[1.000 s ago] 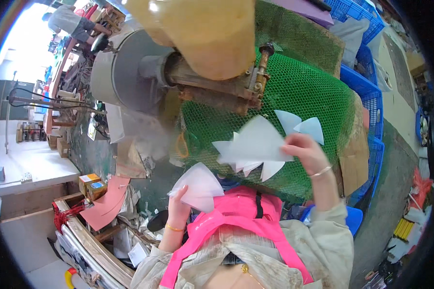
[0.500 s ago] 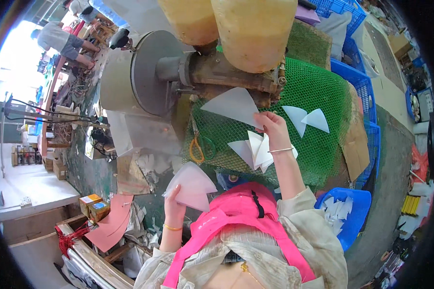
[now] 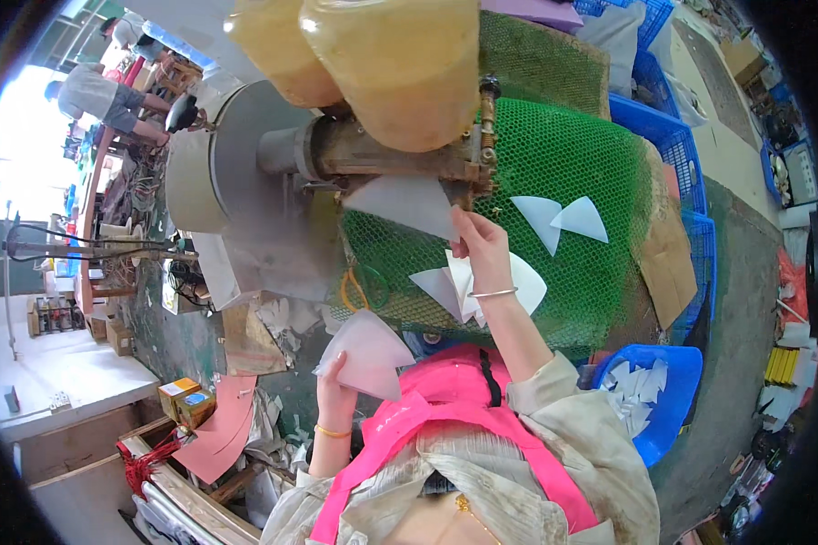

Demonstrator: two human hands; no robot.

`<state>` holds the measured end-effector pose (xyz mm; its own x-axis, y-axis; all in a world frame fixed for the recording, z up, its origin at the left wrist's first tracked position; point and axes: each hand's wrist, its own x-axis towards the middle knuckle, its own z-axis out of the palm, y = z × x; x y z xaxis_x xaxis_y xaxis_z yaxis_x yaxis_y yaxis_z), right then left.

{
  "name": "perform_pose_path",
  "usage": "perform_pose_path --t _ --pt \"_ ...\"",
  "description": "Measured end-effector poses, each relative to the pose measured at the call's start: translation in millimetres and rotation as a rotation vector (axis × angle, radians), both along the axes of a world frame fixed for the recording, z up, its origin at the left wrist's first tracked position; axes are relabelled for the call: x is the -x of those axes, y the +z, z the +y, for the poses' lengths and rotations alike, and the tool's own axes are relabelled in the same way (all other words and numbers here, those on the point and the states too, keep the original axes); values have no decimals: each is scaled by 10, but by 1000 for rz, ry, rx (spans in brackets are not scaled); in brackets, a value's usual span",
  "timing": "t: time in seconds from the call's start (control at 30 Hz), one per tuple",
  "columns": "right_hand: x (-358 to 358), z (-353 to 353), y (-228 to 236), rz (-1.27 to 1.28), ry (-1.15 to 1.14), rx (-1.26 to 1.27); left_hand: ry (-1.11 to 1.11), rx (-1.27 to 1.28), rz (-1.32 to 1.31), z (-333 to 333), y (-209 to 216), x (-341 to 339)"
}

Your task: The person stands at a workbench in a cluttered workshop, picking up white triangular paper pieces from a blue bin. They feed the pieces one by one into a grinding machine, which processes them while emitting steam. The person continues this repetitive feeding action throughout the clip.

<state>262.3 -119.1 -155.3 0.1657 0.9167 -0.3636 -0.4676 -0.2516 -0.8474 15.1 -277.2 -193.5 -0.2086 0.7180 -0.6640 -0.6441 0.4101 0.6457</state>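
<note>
The right hand (image 3: 483, 250), fingers clamped on its corner, holds a sheet (image 3: 402, 203) beside the machine (image 3: 386, 154) and over the mesh (image 3: 559, 150), while the left hand (image 3: 335, 392) grips a stack (image 3: 368, 352) near the apron (image 3: 454, 377), fingers pressed on its edge.

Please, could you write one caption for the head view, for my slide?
Right hand holds a pale pointed sheet near the machine; left hand holds overlapping pale sheets.

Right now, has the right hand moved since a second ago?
Yes: the right hand has moved left, closer to the fixed machine, and away from the two loose white pieces on the green mesh.
</note>
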Motion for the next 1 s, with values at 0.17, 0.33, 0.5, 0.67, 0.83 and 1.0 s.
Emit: perform_pose_path --t 0.17,0.33,0.5,0.67,0.83,1.0 --pt "-176 -143 -83 43 281 29 14 12 24 72 2 -204" --pt "-104 24 -97 132 226 -42 17 30 47 199 108 -493" --pt "-449 -31 -189 25 454 -21 -79 29 278 103 -22 -631" --pt "-1654 359 -953 -397 235 4 87 94 118 30 82 -825" --pt "-2174 1835 -1392 -746 435 -384 144 184 190 -29 143 -939" --pt "-1410 2803 -1578 -1212 784 -838 231 241 278 57 240 -1242"
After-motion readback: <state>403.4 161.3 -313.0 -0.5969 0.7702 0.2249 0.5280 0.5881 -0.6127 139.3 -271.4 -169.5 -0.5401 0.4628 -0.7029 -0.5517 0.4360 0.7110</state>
